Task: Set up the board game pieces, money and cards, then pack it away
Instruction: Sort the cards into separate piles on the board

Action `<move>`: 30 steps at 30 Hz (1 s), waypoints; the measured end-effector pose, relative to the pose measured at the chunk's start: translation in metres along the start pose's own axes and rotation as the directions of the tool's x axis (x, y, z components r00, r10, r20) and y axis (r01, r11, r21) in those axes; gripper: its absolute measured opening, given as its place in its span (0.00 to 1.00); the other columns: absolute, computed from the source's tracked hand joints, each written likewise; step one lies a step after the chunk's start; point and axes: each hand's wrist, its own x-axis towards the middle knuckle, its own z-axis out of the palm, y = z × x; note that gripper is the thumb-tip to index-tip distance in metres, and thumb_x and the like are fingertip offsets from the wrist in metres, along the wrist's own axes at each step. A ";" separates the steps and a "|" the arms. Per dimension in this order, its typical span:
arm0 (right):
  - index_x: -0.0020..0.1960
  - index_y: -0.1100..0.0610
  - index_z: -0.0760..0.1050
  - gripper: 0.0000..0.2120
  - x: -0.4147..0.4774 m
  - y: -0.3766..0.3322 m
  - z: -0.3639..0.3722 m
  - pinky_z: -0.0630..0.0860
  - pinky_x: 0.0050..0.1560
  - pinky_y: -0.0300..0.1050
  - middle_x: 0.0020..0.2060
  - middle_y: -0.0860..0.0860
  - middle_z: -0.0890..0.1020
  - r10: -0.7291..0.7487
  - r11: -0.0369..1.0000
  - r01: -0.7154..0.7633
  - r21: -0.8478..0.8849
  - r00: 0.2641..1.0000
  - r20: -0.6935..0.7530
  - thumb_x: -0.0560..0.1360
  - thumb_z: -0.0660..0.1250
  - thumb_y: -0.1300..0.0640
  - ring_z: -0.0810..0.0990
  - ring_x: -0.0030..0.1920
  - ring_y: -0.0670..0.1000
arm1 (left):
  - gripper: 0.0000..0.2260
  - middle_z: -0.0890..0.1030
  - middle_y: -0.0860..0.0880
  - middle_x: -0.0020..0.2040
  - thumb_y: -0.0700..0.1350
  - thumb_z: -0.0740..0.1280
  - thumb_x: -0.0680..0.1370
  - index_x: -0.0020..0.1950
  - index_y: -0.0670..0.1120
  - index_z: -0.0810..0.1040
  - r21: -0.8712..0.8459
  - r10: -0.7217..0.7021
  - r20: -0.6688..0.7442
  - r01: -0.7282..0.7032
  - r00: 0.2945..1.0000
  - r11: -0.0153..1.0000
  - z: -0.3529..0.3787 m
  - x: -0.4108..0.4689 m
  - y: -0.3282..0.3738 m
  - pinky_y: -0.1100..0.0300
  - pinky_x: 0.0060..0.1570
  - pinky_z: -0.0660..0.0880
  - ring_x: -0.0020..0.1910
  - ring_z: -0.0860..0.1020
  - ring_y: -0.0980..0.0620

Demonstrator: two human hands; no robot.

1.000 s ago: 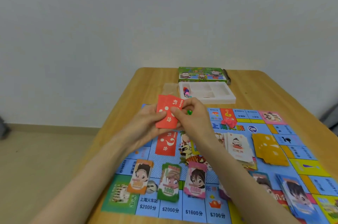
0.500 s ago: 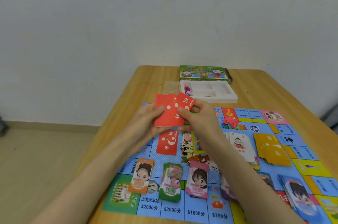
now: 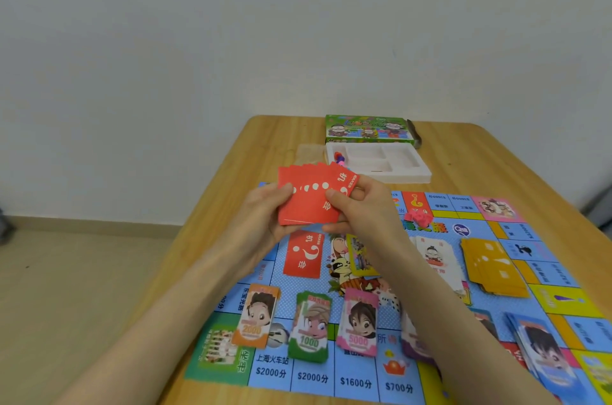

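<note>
**Red card fan held in both hands above the board**

A fan of red paper cards with white question marks is held up over the far left part of the printed blue game board. The left hand grips the fan's left edge, thumb on the face. The right hand pinches its right side, thumb on the face and fingers curled behind.

Just below the fan, a red question-mark rectangle lies flat on the board; whether it is a card or print cannot be told. Nearer the person stand three piles of play money in a row: an orange 2000 pile, a green 1000 pile and a pink 5000 pile. A stack of yellow cards lies to the right.

Beyond the board, on the wooden table, sit a white plastic tray and a green cardboard box lid.
</note>
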 end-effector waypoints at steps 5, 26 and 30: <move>0.54 0.56 0.71 0.07 -0.001 -0.001 0.001 0.78 0.28 0.36 0.43 0.50 0.81 0.006 1.000 -0.006 -0.001 1.000 0.019 0.77 0.65 0.63 0.81 0.39 0.48 | 0.10 0.85 0.44 0.47 0.42 0.58 0.81 0.55 0.40 0.77 0.074 0.041 0.007 -0.042 0.999 0.996 -0.002 -0.001 -0.002 0.60 0.43 0.81 0.44 0.84 0.49; 0.55 0.54 0.75 0.08 -0.005 0.000 0.004 0.81 0.31 0.42 0.45 0.51 0.82 0.014 0.996 -0.003 -0.088 0.992 0.125 0.76 0.66 0.60 0.83 0.40 0.47 | 0.12 0.84 0.41 0.51 0.41 0.57 0.81 0.61 0.38 0.74 -0.097 -0.043 0.060 0.048 0.997 0.994 0.007 -0.005 -0.001 0.57 0.46 0.81 0.49 0.83 0.48; 0.54 0.45 0.73 0.08 -0.006 0.006 0.010 0.82 0.39 0.45 0.46 0.48 0.81 0.007 0.966 0.046 -0.255 0.979 0.203 0.76 0.66 0.56 0.83 0.41 0.46 | 0.15 0.81 0.38 0.51 0.40 0.56 0.80 0.64 0.37 0.72 -0.126 -0.100 0.137 0.118 0.985 0.985 0.010 -0.008 -0.003 0.53 0.43 0.81 0.46 0.83 0.46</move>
